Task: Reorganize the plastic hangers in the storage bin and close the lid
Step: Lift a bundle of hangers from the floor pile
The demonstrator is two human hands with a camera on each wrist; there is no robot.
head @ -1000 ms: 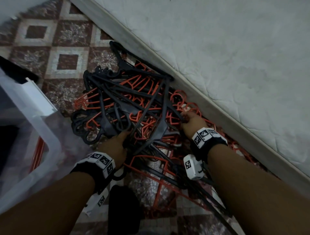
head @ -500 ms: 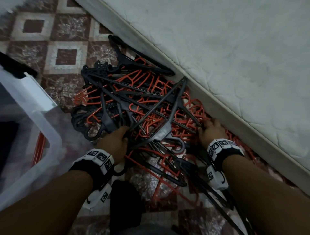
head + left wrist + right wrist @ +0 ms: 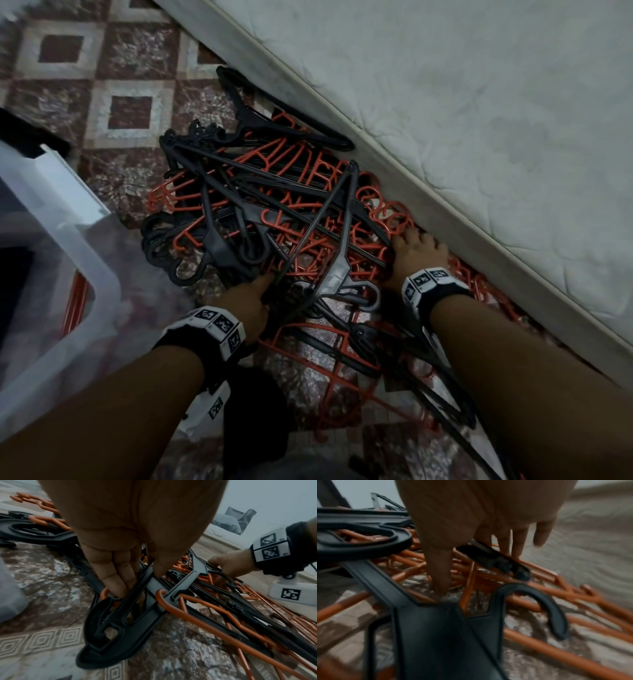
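A tangled pile of black and orange plastic hangers [image 3: 274, 205] lies on the patterned floor beside a mattress. My left hand [image 3: 251, 296] is at the pile's near edge. Its fingers and thumb [image 3: 137, 580] pinch the necks of black hangers [image 3: 120, 628] just above their hooks. My right hand [image 3: 416, 248] is at the pile's right side, close against the mattress. Its thumb and straight fingers [image 3: 476, 569] push down among orange hangers [image 3: 539, 601], with a black hanger arm [image 3: 493, 559] lying between them. The translucent storage bin [image 3: 78, 219] stands open at the left.
The mattress [image 3: 445, 102] runs diagonally along the right and hems in the pile. An orange hanger [image 3: 73, 301] shows through the bin wall. A black object [image 3: 253, 411] lies on the floor between my forearms. More hangers [image 3: 428, 394] trail under my right forearm.
My right hand has slid right from the pile's middle to the mattress edge. A grey-black hanger on top has swung with it. My left hand stays at the near edge.
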